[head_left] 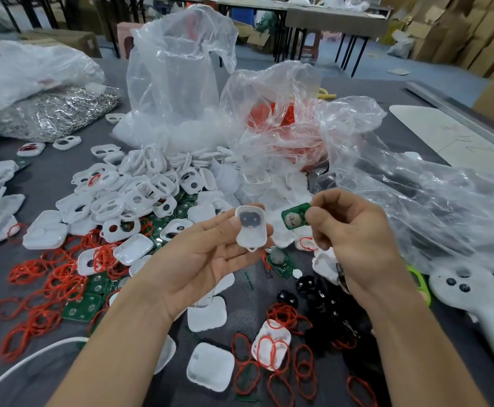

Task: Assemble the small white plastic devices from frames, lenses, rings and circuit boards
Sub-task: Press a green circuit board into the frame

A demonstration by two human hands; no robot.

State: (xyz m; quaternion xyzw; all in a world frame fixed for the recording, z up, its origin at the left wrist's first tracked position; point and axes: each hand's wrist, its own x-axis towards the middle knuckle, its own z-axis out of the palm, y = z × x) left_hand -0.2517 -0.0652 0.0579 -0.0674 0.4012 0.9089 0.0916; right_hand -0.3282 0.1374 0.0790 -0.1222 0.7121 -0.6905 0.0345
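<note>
The white shell point(251, 230), a dark lens point(248, 220) seated in it, lies across my left hand's point(204, 259) loosely curled fingers point(240, 252), with the thumb pressing its edge. Just right of those fingers, my right hand point(354, 236) pinches a green board point(294, 216) by one end, clear of the shell. Beneath the fingers, the table point(49, 171) carries frames point(140, 189), red rings point(63, 280) and bags point(181, 69).

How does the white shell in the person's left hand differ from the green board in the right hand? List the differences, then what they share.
The white shell is white plastic with a dark centre; the green board is green with a pale round disc. The shell looks larger than the board. The shell lies across fingers of the left hand; the board is pinched by the right hand. Both are held above the table.
</note>
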